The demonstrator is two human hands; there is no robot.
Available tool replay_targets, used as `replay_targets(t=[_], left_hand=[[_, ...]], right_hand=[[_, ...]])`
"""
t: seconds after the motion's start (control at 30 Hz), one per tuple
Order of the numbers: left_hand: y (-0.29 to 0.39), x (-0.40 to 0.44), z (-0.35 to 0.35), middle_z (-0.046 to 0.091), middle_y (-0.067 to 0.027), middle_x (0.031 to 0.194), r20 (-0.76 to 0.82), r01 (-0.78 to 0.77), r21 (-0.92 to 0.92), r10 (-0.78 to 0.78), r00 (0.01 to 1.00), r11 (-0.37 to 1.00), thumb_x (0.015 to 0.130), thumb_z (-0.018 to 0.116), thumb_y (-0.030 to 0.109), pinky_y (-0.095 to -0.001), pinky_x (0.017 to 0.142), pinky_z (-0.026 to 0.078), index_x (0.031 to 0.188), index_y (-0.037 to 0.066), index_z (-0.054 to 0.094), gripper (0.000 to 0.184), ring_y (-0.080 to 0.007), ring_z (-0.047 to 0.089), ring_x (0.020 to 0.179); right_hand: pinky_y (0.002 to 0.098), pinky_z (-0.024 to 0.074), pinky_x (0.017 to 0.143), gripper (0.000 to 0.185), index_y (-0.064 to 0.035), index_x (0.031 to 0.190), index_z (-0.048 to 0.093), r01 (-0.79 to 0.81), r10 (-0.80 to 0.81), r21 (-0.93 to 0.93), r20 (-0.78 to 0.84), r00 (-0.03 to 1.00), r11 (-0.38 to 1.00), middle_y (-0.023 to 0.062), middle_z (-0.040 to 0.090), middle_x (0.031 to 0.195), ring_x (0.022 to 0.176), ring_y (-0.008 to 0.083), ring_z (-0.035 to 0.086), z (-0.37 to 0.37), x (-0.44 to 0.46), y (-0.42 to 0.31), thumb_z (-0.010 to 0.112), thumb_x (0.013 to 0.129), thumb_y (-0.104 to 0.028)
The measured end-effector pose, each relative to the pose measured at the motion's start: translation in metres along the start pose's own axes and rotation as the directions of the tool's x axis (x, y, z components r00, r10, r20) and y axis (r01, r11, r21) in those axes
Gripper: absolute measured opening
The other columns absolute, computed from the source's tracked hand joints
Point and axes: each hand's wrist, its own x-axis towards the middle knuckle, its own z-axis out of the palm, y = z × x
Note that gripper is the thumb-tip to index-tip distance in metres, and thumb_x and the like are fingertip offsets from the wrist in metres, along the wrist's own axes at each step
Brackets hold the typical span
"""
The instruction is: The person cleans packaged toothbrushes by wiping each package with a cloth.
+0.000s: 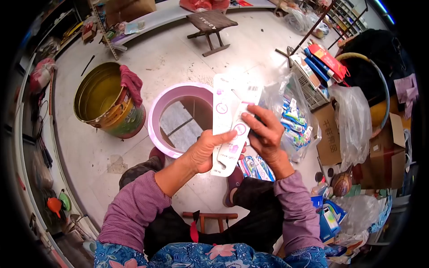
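Two long white card packages with pink print are in my hands in the head view. One back package [220, 102] stands almost upright and has a hang hole at its lower end. The front package [230, 149] slants across it and overlaps it. My left hand [206, 151] grips both low down, its thumb lying over the front one. My right hand [267, 133] is closed at the front package's right side, fingertips on its printed face. What lies inside the packages is hidden. Below my right hand, colourful toothbrush packs [257, 169] lie on the floor.
A lilac basin [157, 111] stands before my feet. Left of it is a metal bucket [129, 120] with a red cloth [130, 84]. A clear bag of toothbrush packs [295, 123], a basket [309, 85] and cardboard boxes [327, 134] stand right. A stool [210, 22] is ahead.
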Motion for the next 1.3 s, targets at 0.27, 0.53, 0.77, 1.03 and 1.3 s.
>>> replay_targets(t=[0.27,0.53,0.77,1.03,1.3], left_hand=[[0.010,-0.015,0.001,0.062,-0.0150,0.111,-0.134,-0.045,0.242,0.079,0.988,0.969,0.078,0.066,0.000,-0.0336,0.075,0.058,0.123,-0.002,0.050,0.048,-0.0247,0.066,0.092],[-0.019,-0.013,-0.012,0.061,-0.0080,0.097,0.012,-0.306,0.650,0.393,0.919,0.695,0.078,0.066,0.000,-0.0303,0.075,0.055,0.111,0.001,0.054,0.034,-0.0148,0.062,0.085],[-0.023,-0.016,0.000,0.067,-0.0153,0.096,-0.105,-0.027,0.589,0.109,0.989,0.808,0.076,0.069,0.002,-0.0286,0.069,0.053,0.111,-0.007,0.058,0.038,-0.0192,0.066,0.075],[-0.024,-0.014,-0.001,0.067,-0.0114,0.094,-0.171,-0.001,0.623,0.137,0.976,0.782,0.074,0.069,0.000,-0.0280,0.070,0.053,0.108,-0.006,0.060,0.036,-0.0168,0.065,0.077],[-0.016,-0.004,-0.010,0.064,-0.0136,0.109,-0.124,0.046,0.673,0.051,0.991,0.738,0.078,0.069,0.006,-0.0291,0.080,0.051,0.117,-0.004,0.056,0.043,-0.0197,0.062,0.094]], right_hand=[[0.0310,0.0506,0.070,0.033,-0.0036,0.104,0.067,-0.215,0.221,0.058,-0.109,0.969,0.975,0.0126,0.068,0.096,0.078,0.0237,0.064,0.015,-0.018,0.006,0.066,0.072,0.005],[0.0362,0.0488,0.073,0.030,-0.0023,0.095,0.066,-0.071,0.035,0.266,0.138,0.990,0.961,0.0154,0.065,0.095,0.085,0.0305,0.062,0.013,0.013,-0.058,0.074,0.067,-0.001],[0.0356,0.0493,0.066,0.022,-0.0036,0.086,0.065,-0.381,0.396,0.128,-0.141,0.907,0.916,0.0139,0.064,0.085,0.076,0.0297,0.062,0.025,-0.004,0.027,0.067,0.064,0.001],[0.0379,0.0472,0.061,0.020,-0.0071,0.081,0.062,-0.224,0.225,0.024,-0.094,0.970,0.974,0.0109,0.060,0.080,0.074,0.0295,0.059,0.020,-0.012,0.000,0.067,0.062,-0.005],[0.0340,0.0476,0.061,0.018,-0.0068,0.080,0.064,0.084,-0.062,0.107,-0.196,0.979,0.991,0.0063,0.063,0.081,0.069,0.0248,0.060,-0.002,0.011,-0.034,0.067,0.063,-0.007]])
